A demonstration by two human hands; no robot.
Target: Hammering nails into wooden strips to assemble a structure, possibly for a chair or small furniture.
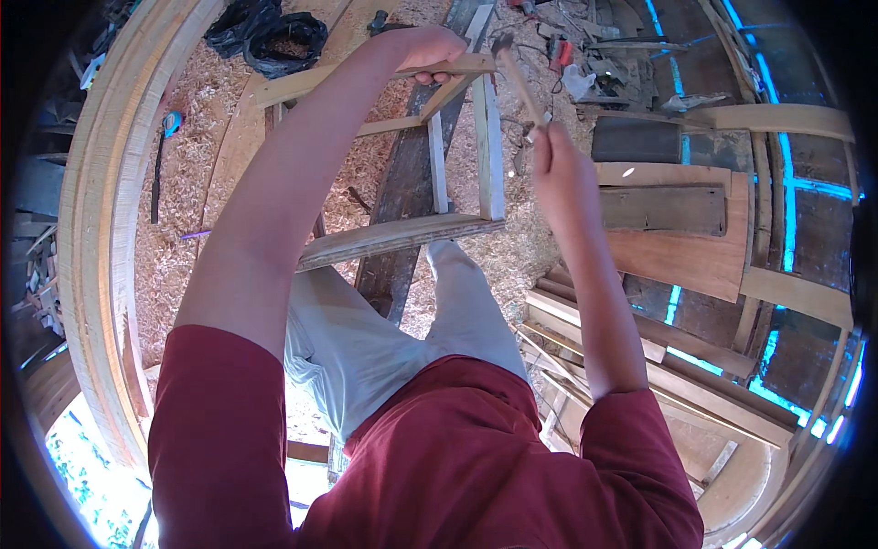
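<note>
Wooden frame: we have an open frame point(489, 151) of pale, straight-sawn strips, with square-edged rails and slender uprights; its near rail point(402, 240) shows rough, streaked grain along the side.
Where it sits: in our view the frame crosses over both long edges of a dark, weathered plank point(402, 183), its near rail just above our light, creased trousers point(366, 339); we cannot tell whether they touch.
Hammer: its slim wooden handle ends in a dark head beside the frame's far right corner; whether the hammer point(523, 89) touches the wood, we cannot tell.
Floor: curly, fine shavings point(219, 101) cover it thickly, and a crinkled black plastic bag point(285, 41) slumps near its far left.
Left hand: our left arm reaches forward and bends inward at the elbow; the left hand point(437, 50) wraps the far rail point(471, 64) near its right end, fingertips curling below.
Right hand: our right forearm rises nearly straight from a maroon sleeve; the right hand point(558, 156) closes round the lower handle.
Right-hand room: a shavings-strewn strip of floor separates the frame's right side from a smooth reddish plywood panel point(677, 256), with a greyish board point(663, 209) lying inside its edges.
Left-hand room: shavings stretch from the frame to long pale beams point(101, 229); a blue tape measure point(172, 123) lies near their inner edge.
</note>
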